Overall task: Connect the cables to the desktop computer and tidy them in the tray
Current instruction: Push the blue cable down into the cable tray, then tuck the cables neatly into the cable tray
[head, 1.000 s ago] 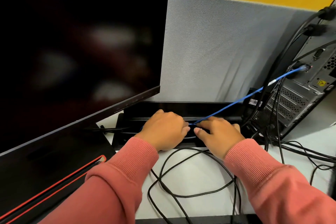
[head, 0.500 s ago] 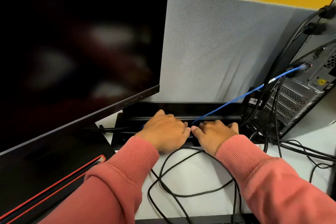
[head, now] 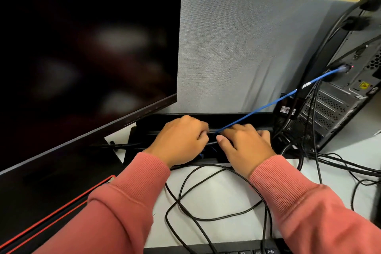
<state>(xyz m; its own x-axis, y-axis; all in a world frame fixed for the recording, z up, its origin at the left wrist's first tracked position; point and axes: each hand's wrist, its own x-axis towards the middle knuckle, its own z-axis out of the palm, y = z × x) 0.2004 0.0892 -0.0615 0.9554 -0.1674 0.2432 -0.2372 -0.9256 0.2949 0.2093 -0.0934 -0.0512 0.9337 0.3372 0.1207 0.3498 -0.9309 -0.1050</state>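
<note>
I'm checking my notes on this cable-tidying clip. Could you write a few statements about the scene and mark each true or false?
1. The blue cable is plugged into the back of the desktop computer. True.
2. Both hands are at the black tray. True: left hand, right hand.
3. The monitor shows a bright desktop. False: its screen is dark.
4. The loose black cables all lie in the tray. False: loops lie on the desk before it.

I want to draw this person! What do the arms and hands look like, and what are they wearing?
Both arms wear long, soft-looking sleeves in a salmon pink. Each sleeve ends in a ribbed cuff at the wrist. The left hand and right hand are bare: no gloves, and no rings or watch that I can see.
</note>
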